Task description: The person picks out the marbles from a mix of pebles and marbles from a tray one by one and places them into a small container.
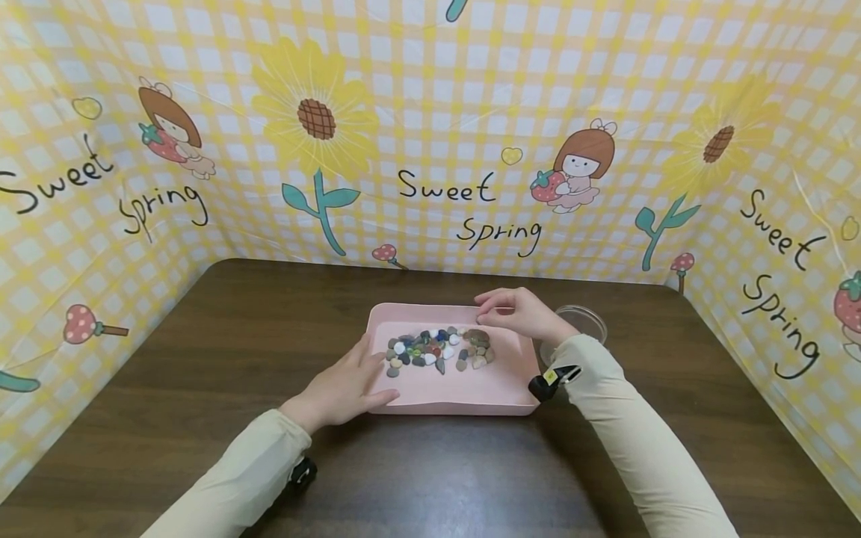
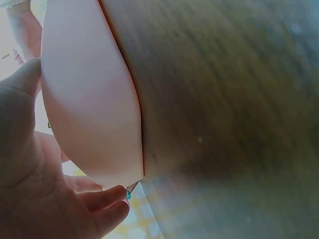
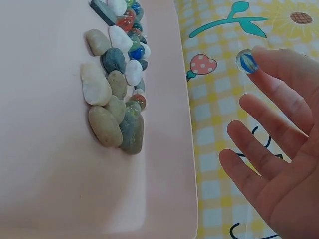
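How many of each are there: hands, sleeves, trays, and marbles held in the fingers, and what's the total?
Hands: 2, left hand and right hand
Sleeves: 2, left sleeve and right sleeve
Trays: 1, the pink tray
Held marbles: 1, a clear and blue marble pinched by the right hand
Total: 6

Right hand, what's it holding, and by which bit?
A clear marble with blue inside, its edge pinched between the right hand's thumb and fingertip.

Long cream sleeves end in gathered cuffs, each with a black camera; the right camera bears a small yellow label.
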`<act>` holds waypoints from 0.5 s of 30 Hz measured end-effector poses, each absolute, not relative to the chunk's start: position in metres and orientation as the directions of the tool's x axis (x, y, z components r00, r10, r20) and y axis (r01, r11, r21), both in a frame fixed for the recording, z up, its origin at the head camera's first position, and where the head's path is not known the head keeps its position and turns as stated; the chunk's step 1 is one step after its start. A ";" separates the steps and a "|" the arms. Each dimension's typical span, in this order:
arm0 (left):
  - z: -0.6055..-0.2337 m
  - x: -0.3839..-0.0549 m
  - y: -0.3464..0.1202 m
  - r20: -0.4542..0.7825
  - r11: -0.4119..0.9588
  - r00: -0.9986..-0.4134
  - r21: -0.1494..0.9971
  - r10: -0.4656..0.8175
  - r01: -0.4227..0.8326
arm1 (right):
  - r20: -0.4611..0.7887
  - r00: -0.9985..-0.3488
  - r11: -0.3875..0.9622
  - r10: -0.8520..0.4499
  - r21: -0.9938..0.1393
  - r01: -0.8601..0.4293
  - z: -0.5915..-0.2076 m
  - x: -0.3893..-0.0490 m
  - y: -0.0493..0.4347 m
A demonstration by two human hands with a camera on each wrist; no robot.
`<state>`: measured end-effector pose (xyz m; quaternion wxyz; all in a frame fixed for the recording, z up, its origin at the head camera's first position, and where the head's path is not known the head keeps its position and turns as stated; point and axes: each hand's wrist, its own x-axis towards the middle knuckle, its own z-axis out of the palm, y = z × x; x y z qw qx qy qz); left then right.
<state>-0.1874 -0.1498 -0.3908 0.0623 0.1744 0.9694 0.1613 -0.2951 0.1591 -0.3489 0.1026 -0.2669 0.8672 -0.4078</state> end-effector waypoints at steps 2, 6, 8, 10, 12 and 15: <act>-0.391 -0.187 -0.150 -0.062 0.887 -0.931 0.332 0.360 0.321 | 0.044 -0.839 0.528 -0.542 -0.759 -0.381 -0.349 -0.295 0.161; -0.390 -0.187 -0.150 -0.052 0.885 -0.929 0.329 0.366 0.330 | 0.045 -0.844 0.533 -0.535 -0.757 -0.378 -0.347 -0.293 0.165; -0.390 -0.186 -0.150 -0.044 0.883 -0.928 0.326 0.370 0.337 | 0.047 -0.846 0.533 -0.532 -0.757 -0.377 -0.346 -0.292 0.166; -0.389 -0.187 -0.150 -0.037 0.881 -0.926 0.324 0.375 0.344 | 0.045 -0.849 0.534 -0.527 -0.759 -0.373 -0.345 -0.291 0.167; -0.389 -0.187 -0.150 -0.031 0.880 -0.925 0.322 0.379 0.350 | 0.050 -0.848 0.533 -0.528 -0.758 -0.376 -0.345 -0.290 0.168; -0.389 -0.187 -0.150 -0.029 0.879 -0.924 0.321 0.381 0.352 | 0.055 -0.851 0.528 -0.522 -0.763 -0.373 -0.344 -0.289 0.170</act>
